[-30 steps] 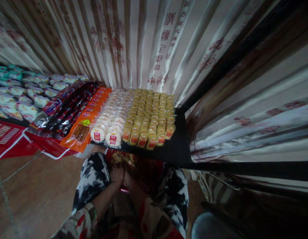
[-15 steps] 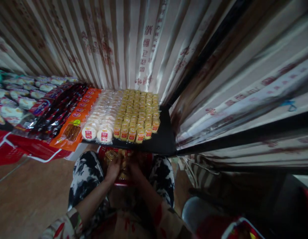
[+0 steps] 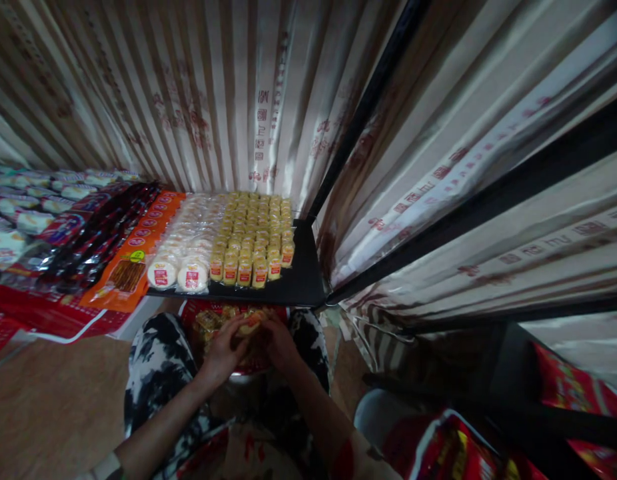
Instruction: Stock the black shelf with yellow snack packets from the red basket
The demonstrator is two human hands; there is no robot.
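Observation:
I sit with a red basket [image 3: 191, 311] of small wrapped snack packs between my knees. My left hand [image 3: 222, 348] and my right hand [image 3: 277, 340] are both closed on a bunch of the yellow snack packs [image 3: 250, 324] just above the basket. In front of me a black shelf [image 3: 298, 280] carries rows of the same yellow packs [image 3: 253, 240], with round white cakes [image 3: 183, 250] to their left.
Orange snack bags [image 3: 131, 257], dark sausage packs [image 3: 96, 233] and pale bags [image 3: 23, 220] fill the shelf further left. Striped printed curtains hang behind and to the right. A grey stool [image 3: 376, 420] and a red bag [image 3: 453, 453] sit at my lower right.
My view has swung right. Both hands have come up out of the basket, lifting a bunch of yellow packs.

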